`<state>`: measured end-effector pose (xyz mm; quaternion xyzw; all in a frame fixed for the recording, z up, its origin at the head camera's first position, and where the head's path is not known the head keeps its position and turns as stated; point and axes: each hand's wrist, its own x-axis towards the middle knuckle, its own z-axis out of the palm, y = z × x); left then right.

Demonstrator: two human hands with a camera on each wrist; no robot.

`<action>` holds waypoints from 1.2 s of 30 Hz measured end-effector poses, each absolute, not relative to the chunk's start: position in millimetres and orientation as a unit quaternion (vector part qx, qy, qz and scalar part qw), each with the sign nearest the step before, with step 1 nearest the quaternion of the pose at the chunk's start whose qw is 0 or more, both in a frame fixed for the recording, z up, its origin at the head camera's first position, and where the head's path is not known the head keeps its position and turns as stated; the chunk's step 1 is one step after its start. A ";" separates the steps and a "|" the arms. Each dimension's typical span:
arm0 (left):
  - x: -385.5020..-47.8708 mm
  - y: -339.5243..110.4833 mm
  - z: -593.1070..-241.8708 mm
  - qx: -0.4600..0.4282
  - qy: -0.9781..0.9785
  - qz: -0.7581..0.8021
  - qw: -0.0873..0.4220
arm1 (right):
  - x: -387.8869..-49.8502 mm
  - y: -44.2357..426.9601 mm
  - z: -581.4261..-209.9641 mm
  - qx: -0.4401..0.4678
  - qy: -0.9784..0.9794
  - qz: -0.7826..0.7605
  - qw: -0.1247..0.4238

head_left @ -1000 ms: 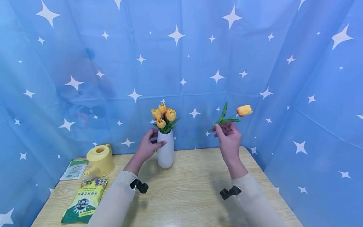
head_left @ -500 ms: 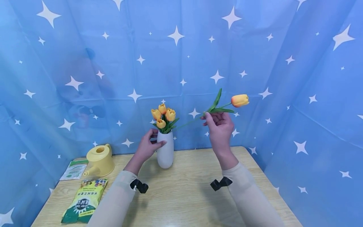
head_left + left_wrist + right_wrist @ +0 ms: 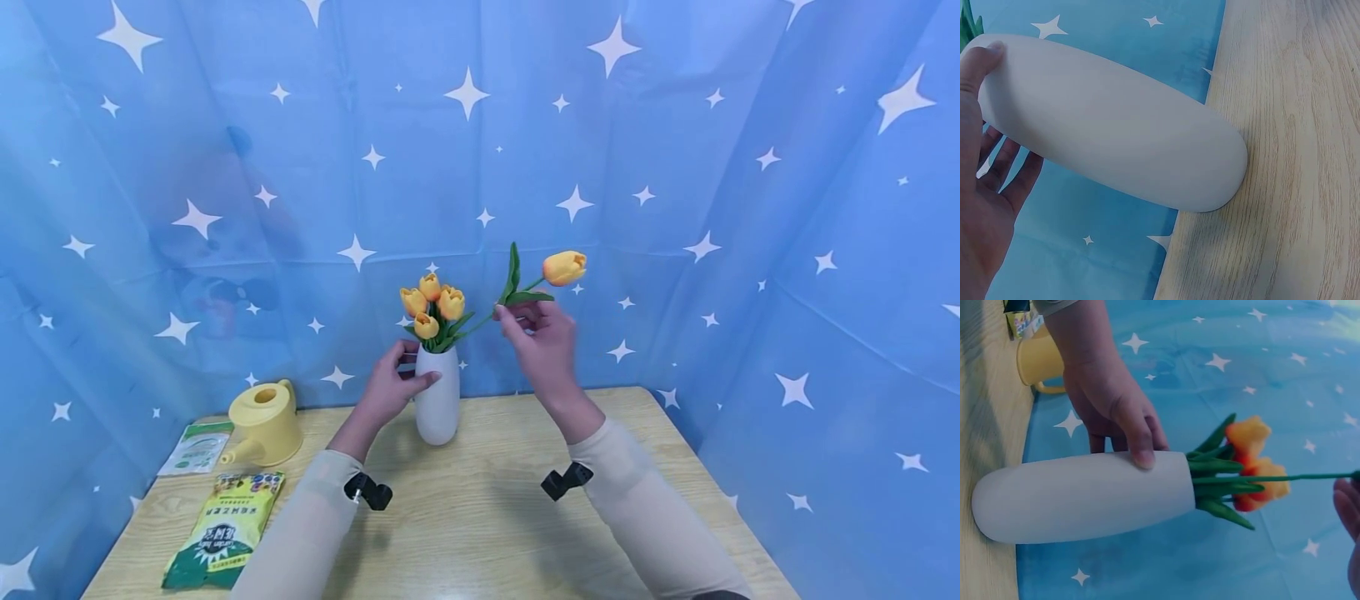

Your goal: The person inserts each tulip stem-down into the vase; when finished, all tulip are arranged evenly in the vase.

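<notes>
A white vase (image 3: pixel 437 400) stands upright near the table's back edge, with several orange-yellow tulips (image 3: pixel 429 287) in its mouth. My left hand (image 3: pixel 386 387) grips the vase near its rim, thumb on the front and fingers round the far side; the left wrist view shows this hand (image 3: pixel 985 187) too. To the right, my right hand (image 3: pixel 546 333) pinches a single tulip (image 3: pixel 565 268) by its stem just below the leaves. This tulip leans right, its bloom up. In the right wrist view its green stem (image 3: pixel 1310 477) reaches to the vase mouth among the leaves; the stem's end is hidden.
At the table's left stand a yellow watering can (image 3: pixel 266 425), a green-and-white packet (image 3: pixel 197 450) and a yellow-green bag (image 3: pixel 225 533). A blue star-patterned curtain (image 3: pixel 480 183) hangs right behind the wooden table (image 3: pixel 465 517).
My right hand has moved left with the single tulip, first rising, then drawing closer to the vase. The stem now meets the vase mouth. The left hand and vase have stayed still.
</notes>
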<state>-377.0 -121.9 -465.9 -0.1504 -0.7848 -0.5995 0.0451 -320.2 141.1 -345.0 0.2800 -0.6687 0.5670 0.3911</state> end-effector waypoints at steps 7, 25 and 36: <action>-376.5 -121.8 -466.8 -0.159 -0.782 -0.600 0.054 | -327.3 126.7 -350.8 0.268 -0.690 0.565 0.365; -378.5 -122.6 -468.3 -0.165 -0.782 -0.598 0.060 | -340.7 101.2 -374.5 0.234 -0.782 0.488 0.309; -378.9 -122.0 -468.3 -0.165 -0.781 -0.599 0.061 | -345.2 91.0 -385.5 0.223 -0.834 0.439 0.249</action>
